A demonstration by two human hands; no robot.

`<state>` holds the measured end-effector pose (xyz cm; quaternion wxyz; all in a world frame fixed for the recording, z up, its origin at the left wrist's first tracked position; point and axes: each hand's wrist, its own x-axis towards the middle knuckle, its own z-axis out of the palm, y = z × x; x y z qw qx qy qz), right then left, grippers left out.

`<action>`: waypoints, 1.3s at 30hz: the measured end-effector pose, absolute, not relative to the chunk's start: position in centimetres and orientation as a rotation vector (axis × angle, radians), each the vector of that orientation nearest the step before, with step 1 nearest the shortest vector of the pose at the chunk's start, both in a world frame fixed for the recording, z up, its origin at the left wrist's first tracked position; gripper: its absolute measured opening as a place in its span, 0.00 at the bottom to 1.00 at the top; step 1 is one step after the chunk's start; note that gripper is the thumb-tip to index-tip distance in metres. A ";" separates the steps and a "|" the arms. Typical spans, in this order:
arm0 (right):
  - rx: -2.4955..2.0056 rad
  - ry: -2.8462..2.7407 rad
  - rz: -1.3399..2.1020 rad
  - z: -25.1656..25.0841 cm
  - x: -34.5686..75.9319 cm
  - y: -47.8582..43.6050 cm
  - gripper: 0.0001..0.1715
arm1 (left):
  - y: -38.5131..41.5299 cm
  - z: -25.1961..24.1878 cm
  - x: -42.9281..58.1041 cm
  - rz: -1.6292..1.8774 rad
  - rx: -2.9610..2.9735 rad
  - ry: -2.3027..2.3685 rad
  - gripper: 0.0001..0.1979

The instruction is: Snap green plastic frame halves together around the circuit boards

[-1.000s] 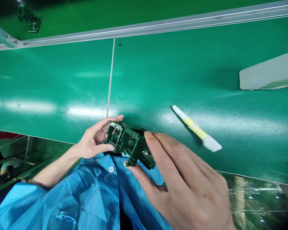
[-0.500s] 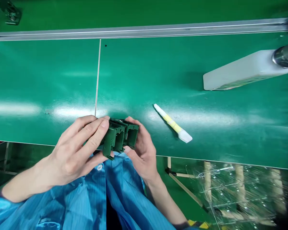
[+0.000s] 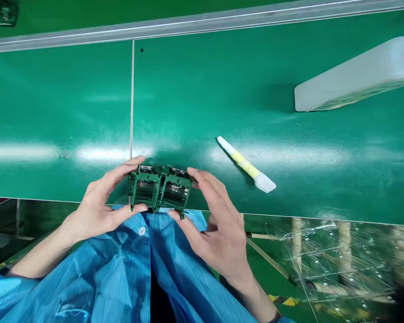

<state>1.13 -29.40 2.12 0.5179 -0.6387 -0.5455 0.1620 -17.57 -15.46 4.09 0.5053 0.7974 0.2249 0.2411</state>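
Between my two hands, at the table's near edge, is a dark green plastic housing [image 3: 160,188] made of two block-like halves side by side, with metal parts visible inside. My left hand [image 3: 103,202] grips its left end, fingers on the far side and thumb at the near lower edge. At the other end my right hand [image 3: 218,220] holds it the same way, thumb on the near bottom corner. A white stick wrapped with yellow tape [image 3: 245,164] lies on the table to the right of the housing, touched by neither hand.
A white plastic bottle [image 3: 353,78] stands at the right of the green table [image 3: 202,89]. A metal rail [image 3: 188,24] runs along the back, with another green part [image 3: 6,13] beyond it. Below right is a rack with clear plastic trays [image 3: 343,264].
The housing has been turned, so its two halves now face me side by side. My right hand has moved to its right end. The view has tilted slightly.
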 end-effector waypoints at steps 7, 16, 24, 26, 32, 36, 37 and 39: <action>-1.622 -1.395 0.341 2.6 1.5 -29.8 0.37 | -15.8 3.2 -17.1 0.643 1.823 0.507 0.37; -1.647 -1.416 0.346 2.3 1.7 -29.5 0.38 | -15.8 2.5 -17.0 0.652 1.789 0.511 0.37; -1.620 -1.448 0.266 2.1 1.8 -29.2 0.35 | -15.4 1.5 -16.8 0.627 1.802 0.503 0.34; -1.633 -1.465 0.281 2.4 1.8 -29.2 0.34 | -15.3 1.2 -16.9 0.622 1.823 0.499 0.35; -1.695 -1.501 0.352 2.7 2.0 -29.4 0.36 | -15.2 0.9 -17.0 0.584 1.854 0.517 0.34; -1.709 -1.483 0.370 2.6 2.0 -29.4 0.36 | -15.4 1.0 -17.0 0.564 1.846 0.547 0.33; -1.712 -1.481 0.370 2.6 2.0 -29.5 0.36 | -15.4 1.1 -17.0 0.554 1.840 0.558 0.33; -1.714 -1.478 0.377 2.8 1.9 -29.5 0.36 | -15.4 1.2 -16.9 0.541 1.820 0.564 0.33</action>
